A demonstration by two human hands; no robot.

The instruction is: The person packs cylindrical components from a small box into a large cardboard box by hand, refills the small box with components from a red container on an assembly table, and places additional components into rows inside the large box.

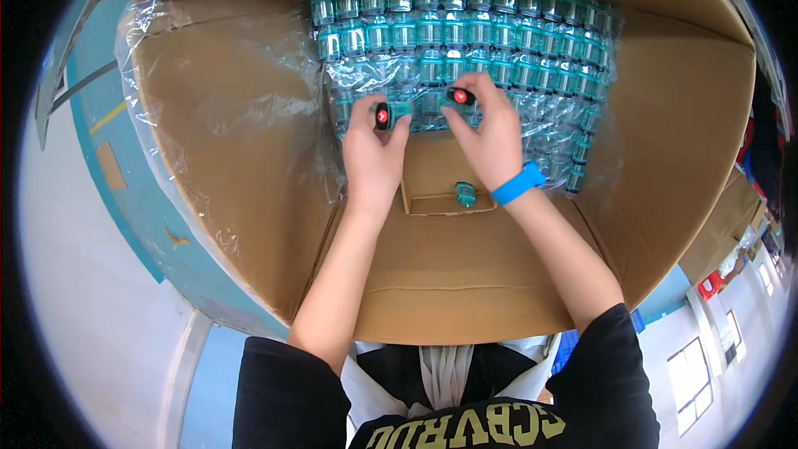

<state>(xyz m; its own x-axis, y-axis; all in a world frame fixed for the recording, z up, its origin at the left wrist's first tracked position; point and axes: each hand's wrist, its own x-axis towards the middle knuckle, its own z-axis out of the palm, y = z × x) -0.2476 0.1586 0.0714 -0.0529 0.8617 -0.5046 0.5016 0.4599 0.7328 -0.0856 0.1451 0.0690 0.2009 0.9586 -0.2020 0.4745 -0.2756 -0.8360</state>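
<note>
Grip, left: the left hand [371, 158] is closed on a teal see-through plastic container with a black oval end and red disc [396, 114], pinched between thumb and fingers.
Left container axis: roughly crosswise, black end toward the person's left, teal body toward the right.
Grip, right: the right hand [492, 129] has thumb and fingers narrowed around a second black-ended container with a red disc [460, 97].
Right container axis: black end turned up toward the camera; the body is mostly hidden, so its long axis cannot be told.
Place of both: side by side, apart, over the near part of the packed rows of teal see-through containers [455, 29].
Packed rows: long axes run mostly away from the person; crinkled clear plastic film [370, 72] covers some of them.
Loose piece: a single teal container [465, 194] lies in a small brown cardboard recess [432, 173], narrow tip toward the person.
Surround: a large open brown cardboard box [241, 133] encloses everything held and packed.
Right wrist: bright blue band [519, 184].
</note>
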